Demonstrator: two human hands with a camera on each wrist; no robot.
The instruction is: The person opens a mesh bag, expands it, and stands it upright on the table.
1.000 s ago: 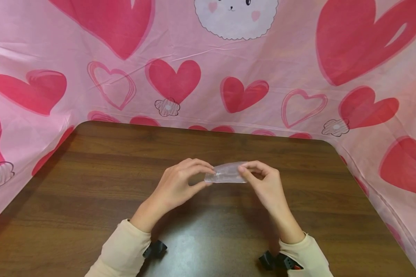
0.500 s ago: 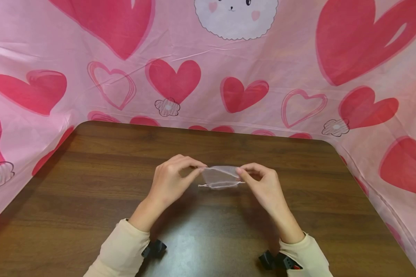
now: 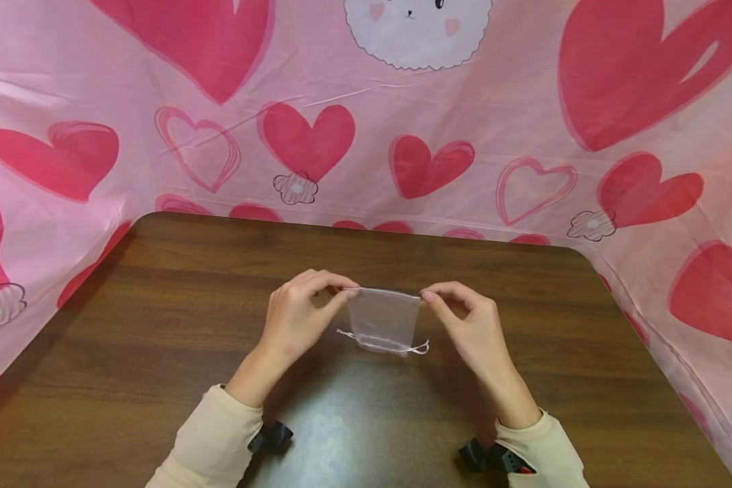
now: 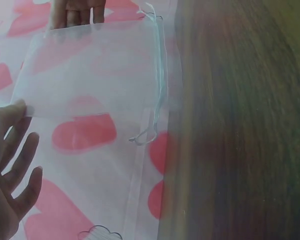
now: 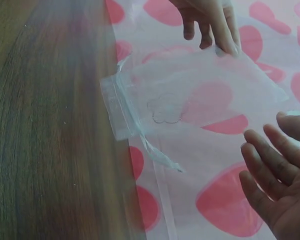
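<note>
A sheer white drawstring pouch [image 3: 383, 315] hangs upside down between both hands, its closed edge up and its gathered mouth toward the person. My left hand [image 3: 299, 312] pinches the upper left corner between thumb and forefinger; its other fingers are spread in the left wrist view. At the upper right corner, thumb and fingertips of my right hand [image 3: 470, 322] pinch the fabric. White drawstrings [image 5: 160, 157] dangle from both sides of the mouth, one ending in a loop. Through the thin fabric the background shows, and nothing appears inside the pouch [image 4: 90, 70].
The brown wooden table [image 3: 189, 305] spreads below the hands. A pink cloth [image 3: 366, 88] with red hearts hangs around its back and sides. Black wrist devices [image 3: 271, 439] are worn at both beige sleeves [image 3: 213, 440].
The pouch was folded and partly covered by the fingers; now it hangs spread flat with its strings down. The left hand has shifted its pinch to the upper left corner.
</note>
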